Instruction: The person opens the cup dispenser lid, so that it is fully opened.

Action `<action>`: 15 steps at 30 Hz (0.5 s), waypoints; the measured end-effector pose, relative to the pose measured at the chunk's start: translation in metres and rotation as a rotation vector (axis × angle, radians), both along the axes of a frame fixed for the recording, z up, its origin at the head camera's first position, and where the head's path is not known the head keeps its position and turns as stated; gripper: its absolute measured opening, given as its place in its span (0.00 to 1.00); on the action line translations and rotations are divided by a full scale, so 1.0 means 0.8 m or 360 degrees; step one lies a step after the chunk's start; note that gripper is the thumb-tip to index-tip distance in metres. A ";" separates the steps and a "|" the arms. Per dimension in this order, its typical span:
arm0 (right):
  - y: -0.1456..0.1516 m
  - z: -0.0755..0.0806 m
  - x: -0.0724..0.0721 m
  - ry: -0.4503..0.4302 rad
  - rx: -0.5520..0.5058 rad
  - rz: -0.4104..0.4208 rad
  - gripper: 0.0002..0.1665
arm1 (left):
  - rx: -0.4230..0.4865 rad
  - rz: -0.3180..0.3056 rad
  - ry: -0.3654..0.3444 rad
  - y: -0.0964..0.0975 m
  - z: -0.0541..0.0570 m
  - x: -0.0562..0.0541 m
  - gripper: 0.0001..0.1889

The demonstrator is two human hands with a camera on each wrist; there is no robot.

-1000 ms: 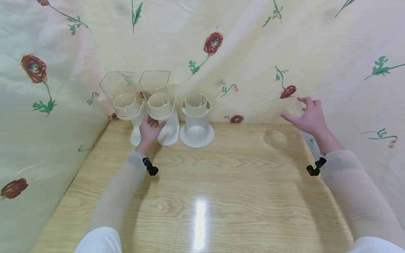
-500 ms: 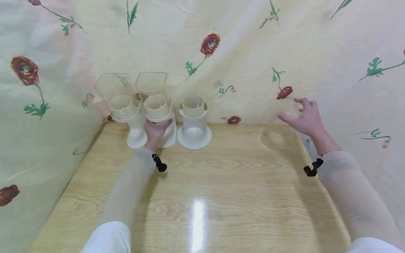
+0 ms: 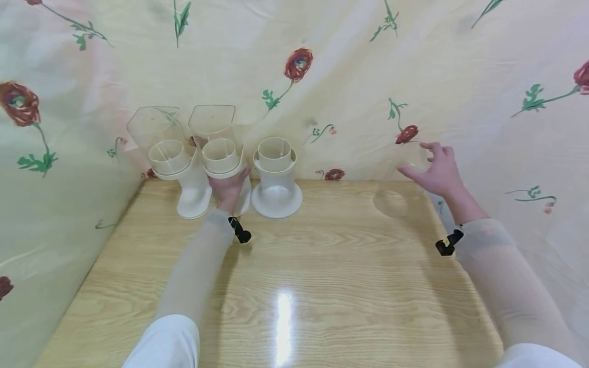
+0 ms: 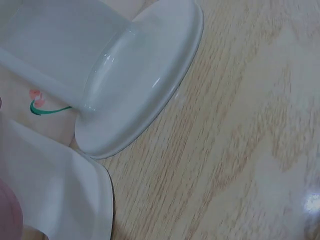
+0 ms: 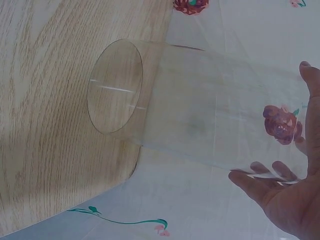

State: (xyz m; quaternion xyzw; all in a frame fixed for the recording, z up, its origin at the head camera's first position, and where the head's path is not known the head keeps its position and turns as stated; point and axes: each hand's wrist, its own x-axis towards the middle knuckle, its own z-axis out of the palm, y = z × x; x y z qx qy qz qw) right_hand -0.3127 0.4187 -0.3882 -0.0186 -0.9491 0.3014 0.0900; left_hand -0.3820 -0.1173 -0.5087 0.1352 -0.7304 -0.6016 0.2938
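1. The right hand's fingers [image 5: 245, 184] pinch the upper end of a clear cylinder [image 5: 187, 100], curled about its wall; the right hand [image 3: 438, 171] is otherwise apart from everything else.
2. Below those fingers, the cylinder appears to stand upright, its lower rim on the tabletop [image 3: 331, 276].
3. The left hand [image 3: 227, 188] is at the stem of the middle white stand [image 3: 245, 194], thumb slanting up to the right; the other fingers are hidden, so I cannot tell whether they grip.
4. Just left of the left fingers is another white stand [image 3: 192, 191]; just right, a round-based stand [image 3: 276, 180]. All three sit well to the left of the right hand's fingers.
5. The step in hand looks like positioning: the right fingers secure the cylinder while the left hand handles the middle stand. The next move seems to call for a steady left-hand hold, clear of both neighbours.
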 end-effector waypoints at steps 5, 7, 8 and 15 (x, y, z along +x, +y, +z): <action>-0.001 -0.001 0.000 0.0003 -0.0004 0.0006 0.62 | 0.0023 0.0001 0.0136 0.002 0.004 0.000 0.71; -0.001 -0.001 0.001 0.0001 -0.0002 0.0005 0.62 | 0.0020 0.0019 0.0123 0.003 0.005 0.000 0.71; -0.001 -0.001 0.001 0.0003 -0.0002 0.0004 0.62 | 0.0048 0.0004 0.0111 0.004 0.006 -0.001 0.70; -0.002 -0.002 0.002 0.0034 -0.0011 -0.0032 0.62 | 0.0717 -0.0239 0.0250 0.006 0.010 -0.005 0.63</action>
